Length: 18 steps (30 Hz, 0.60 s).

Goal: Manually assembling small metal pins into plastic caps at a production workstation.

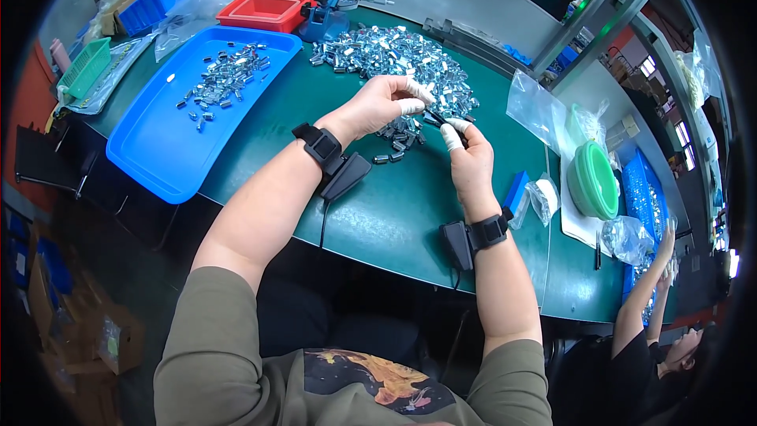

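Observation:
My left hand [386,104] and my right hand [471,162] meet just in front of a large pile of small shiny metal parts [394,51]. White coverings wrap several of my fingertips. Both hands are closed in a pinch around a small, slim dark piece [433,117], which spans the gap between them. Its exact kind is too small to make out. A few loose metal parts [388,158] lie on the green tabletop below my left hand. To the left, a blue tray [150,138] carries a smaller scatter of similar metal parts.
A red bin [264,12] and a blue clamp-like device [325,20] stand behind the pile. Rightward are green bowls [593,180], plastic bags [544,197] and a blue crate of parts [643,189]. Another person [631,355] works at the far right.

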Tool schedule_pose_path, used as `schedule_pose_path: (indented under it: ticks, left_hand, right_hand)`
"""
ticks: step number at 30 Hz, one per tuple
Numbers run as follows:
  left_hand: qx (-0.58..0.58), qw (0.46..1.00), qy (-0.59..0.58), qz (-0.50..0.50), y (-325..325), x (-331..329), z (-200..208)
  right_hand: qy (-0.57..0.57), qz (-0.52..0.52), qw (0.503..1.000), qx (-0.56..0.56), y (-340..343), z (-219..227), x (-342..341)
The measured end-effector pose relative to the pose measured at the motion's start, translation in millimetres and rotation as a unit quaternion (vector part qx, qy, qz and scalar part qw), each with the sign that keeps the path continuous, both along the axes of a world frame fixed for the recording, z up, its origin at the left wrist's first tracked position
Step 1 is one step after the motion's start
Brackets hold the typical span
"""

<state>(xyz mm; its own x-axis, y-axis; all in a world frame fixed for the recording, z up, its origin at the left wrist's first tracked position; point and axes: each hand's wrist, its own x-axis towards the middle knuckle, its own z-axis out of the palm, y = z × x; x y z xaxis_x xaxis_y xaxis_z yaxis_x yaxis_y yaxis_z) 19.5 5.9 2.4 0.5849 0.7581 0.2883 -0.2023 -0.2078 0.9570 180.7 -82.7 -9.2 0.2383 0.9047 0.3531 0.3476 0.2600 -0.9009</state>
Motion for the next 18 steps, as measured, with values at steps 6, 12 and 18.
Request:
schedule_pose_path:
  ticks: [6,12,18]
  left_hand:
    - [-0.012,0.999,-0.03,-0.014,-1.9,-2.3,4.3]
    - [-0.022,0.998,-0.042,-0.031,-3.0,-3.7,4.1]
    - [-0.039,0.998,-0.051,-0.016,-0.4,-2.2,1.5]
  right_hand:
    - [0.07,0.059,0.99,-0.105,0.5,-1.5,5.1]
    - [0.196,0.099,0.956,-0.194,-5.3,10.5,6.4]
    - [0.219,0.071,0.962,-0.144,-4.1,11.0,-2.4]
